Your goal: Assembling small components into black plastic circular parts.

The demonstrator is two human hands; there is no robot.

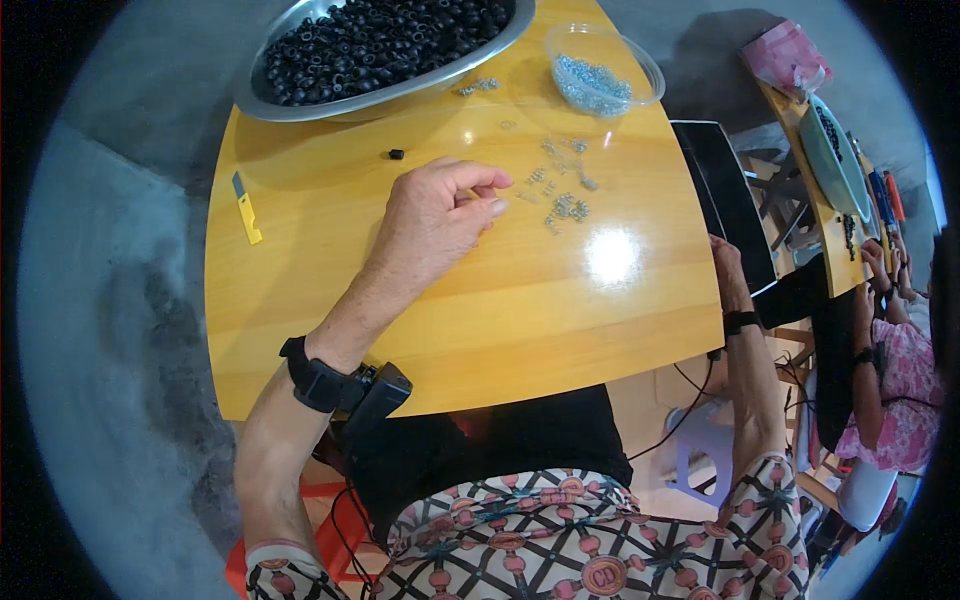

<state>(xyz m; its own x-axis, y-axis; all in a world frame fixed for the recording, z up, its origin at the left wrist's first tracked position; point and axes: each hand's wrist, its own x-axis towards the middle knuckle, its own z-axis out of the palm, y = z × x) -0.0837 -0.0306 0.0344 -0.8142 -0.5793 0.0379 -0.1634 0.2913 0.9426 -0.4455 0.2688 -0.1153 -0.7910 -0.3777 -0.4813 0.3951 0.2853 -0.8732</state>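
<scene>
My left hand (432, 218) is over the middle of the yellow table (450, 340), its thumb and forefinger tips apart, with nothing visible between them. Right beside those fingertips lies a loose scatter of small metal springs (568, 208). A single small black plastic cap (396, 154) rests on the table beyond the hand. At the table's right edge, my right hand (727, 262) is beside a black box or tray with a pale rim (735, 200); its fingers are mostly hidden. Each of my wrists has a black strap.
A metal basin (400, 103) heaped with black caps stands at the far left. Near it is a clear plastic tub (652, 85) of springs. A yellow utility knife (248, 215) lies at left. On the right, another person works at a table with a green basin (840, 170).
</scene>
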